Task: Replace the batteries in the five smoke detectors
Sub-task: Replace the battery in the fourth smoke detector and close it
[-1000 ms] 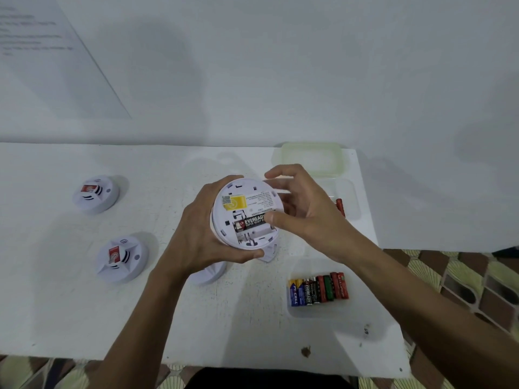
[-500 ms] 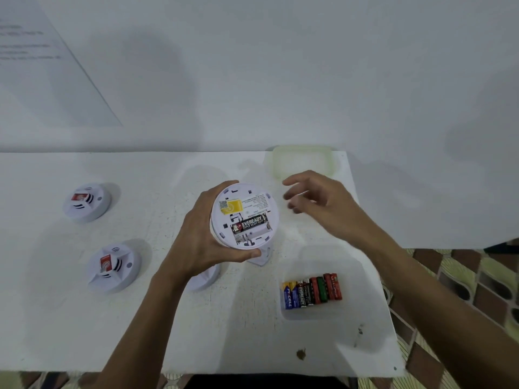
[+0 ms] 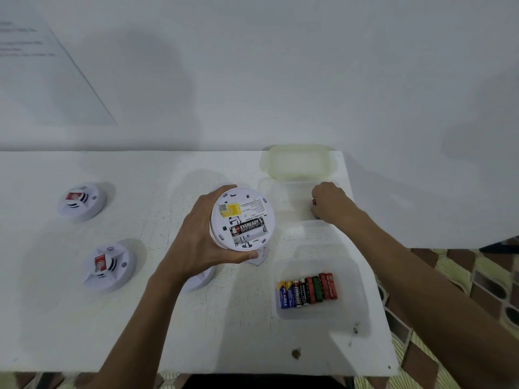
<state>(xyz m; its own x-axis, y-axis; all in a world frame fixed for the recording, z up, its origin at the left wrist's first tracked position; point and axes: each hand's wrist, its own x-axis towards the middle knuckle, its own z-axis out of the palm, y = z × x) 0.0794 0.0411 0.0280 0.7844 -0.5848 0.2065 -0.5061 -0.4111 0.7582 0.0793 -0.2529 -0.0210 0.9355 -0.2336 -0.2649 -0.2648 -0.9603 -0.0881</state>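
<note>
Flanking the held detector (image 3: 241,220): two detectors (image 3: 82,201) (image 3: 109,266) left, battery tray (image 3: 309,314) right.

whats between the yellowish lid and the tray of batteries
A clear container, where the right hand grips a red battery; the head view shows it.

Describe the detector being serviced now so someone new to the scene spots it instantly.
On the white table, look near the centre, where the left hand holds a round white smoke detector off the surface. Unlike the two detectors lying face up at the left, it shows its back: a yellow label and a black Eveready battery in its bay.
</note>
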